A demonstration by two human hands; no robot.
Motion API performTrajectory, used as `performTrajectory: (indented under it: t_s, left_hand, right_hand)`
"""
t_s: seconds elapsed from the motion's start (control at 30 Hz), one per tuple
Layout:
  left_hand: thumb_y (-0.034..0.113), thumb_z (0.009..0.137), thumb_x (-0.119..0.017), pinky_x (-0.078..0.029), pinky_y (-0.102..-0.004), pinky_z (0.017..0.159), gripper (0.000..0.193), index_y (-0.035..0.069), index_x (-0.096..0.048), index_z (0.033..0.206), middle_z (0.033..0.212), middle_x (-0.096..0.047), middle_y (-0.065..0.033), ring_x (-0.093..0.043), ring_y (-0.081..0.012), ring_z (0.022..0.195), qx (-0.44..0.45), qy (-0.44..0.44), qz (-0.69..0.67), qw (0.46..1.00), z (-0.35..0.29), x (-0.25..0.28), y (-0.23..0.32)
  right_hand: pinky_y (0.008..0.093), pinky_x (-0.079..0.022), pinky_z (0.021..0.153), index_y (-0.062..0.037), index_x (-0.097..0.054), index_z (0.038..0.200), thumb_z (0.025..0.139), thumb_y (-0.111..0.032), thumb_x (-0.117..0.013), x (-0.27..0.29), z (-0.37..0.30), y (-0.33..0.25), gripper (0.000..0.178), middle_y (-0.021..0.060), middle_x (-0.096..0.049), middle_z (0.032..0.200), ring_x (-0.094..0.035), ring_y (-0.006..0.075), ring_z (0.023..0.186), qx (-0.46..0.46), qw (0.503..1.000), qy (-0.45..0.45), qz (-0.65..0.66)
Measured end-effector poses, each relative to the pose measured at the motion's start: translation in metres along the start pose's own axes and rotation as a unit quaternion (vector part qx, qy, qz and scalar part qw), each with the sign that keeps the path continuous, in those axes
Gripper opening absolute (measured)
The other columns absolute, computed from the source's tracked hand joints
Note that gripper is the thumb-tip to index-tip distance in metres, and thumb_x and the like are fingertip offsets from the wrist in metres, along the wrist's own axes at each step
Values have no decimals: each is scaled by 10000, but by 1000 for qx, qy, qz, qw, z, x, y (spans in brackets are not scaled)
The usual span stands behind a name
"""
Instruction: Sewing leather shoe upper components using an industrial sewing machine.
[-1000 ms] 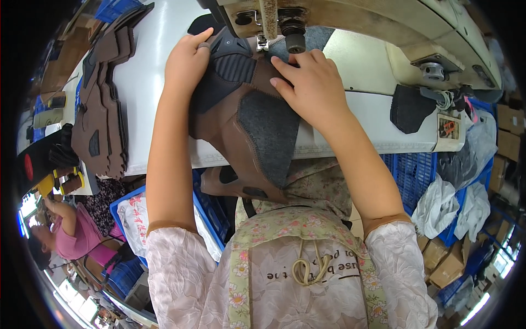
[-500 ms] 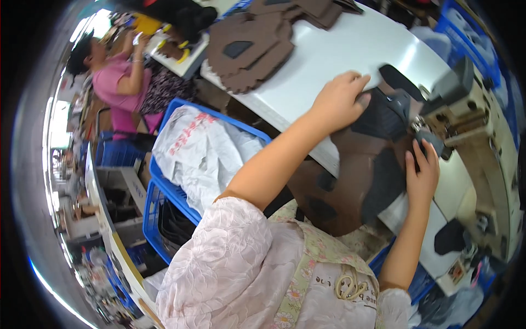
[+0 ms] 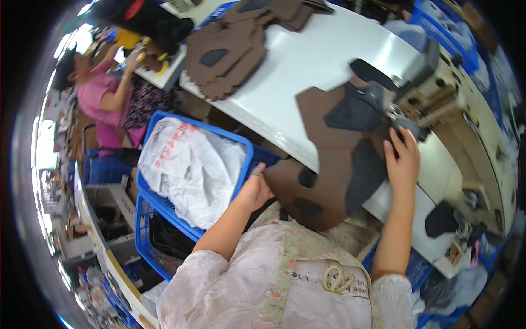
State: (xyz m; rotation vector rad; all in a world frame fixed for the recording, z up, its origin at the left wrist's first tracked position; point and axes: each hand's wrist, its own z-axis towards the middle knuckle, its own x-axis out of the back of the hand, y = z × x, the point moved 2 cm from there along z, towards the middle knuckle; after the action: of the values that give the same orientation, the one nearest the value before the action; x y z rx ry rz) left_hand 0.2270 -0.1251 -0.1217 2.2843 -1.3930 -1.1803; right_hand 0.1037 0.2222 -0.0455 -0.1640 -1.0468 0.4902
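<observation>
A large brown panel with dark grey patches (image 3: 334,164) lies partly on the white table and hangs over its near edge towards my lap. Its far part, with a folded dark grey piece (image 3: 356,109) on top, sits beside the needle area of a cream sewing machine (image 3: 466,120). My left hand (image 3: 255,189) is closed at the panel's left corner, thumb up; the fingers are partly hidden. My right hand (image 3: 404,162) rests by the panel's right edge near the machine's foot, fingers apart and stretched out.
Stacked brown panels (image 3: 230,55) lie at the table's far left. Left of me stand blue baskets (image 3: 192,123), one holding a white plastic bag (image 3: 192,170). A person in pink (image 3: 104,98) works at the far left. Another blue basket (image 3: 444,33) stands at the far right.
My left hand has moved from the folded dark piece near the machine back to the panel's left corner. My right hand stays near the machine's foot. The view has shifted slightly.
</observation>
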Motion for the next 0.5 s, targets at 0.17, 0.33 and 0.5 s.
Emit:
performTrajectory:
  t_s: [0.17,0.33,0.5]
  left_hand:
    - [412,949,-541,-408,-403,1041,611,-17,-464,1377,1337,-566,-129,-537,-251,1228,-98,-100,80,987,-18,0,19]
    - [160,835,-722,-423,-329,1009,555,-58,-542,1312,1222,-633,-154,-588,-202,1134,-251,-4,278,927,-61,-38,75]
    - [93,794,-742,-415,-304,990,481,-19,-625,1247,1177,-668,-110,-595,-176,1106,-361,-8,525,771,-83,-85,148]
  right_hand:
    - [430,-460,899,-97,-718,1075,817,-217,-699,1,3,-1,285,109,-641,1173,-588,327,1066,-1,1000,13,9]
    - [446,-445,926,-111,-712,1070,806,-236,-704,-2,-2,2,292,132,-614,1180,-554,335,1151,-20,1000,7,11]
    - [453,-434,876,-129,-718,1077,801,-262,-709,0,-6,1,307,99,-605,1143,-532,319,1135,-16,1000,20,15]
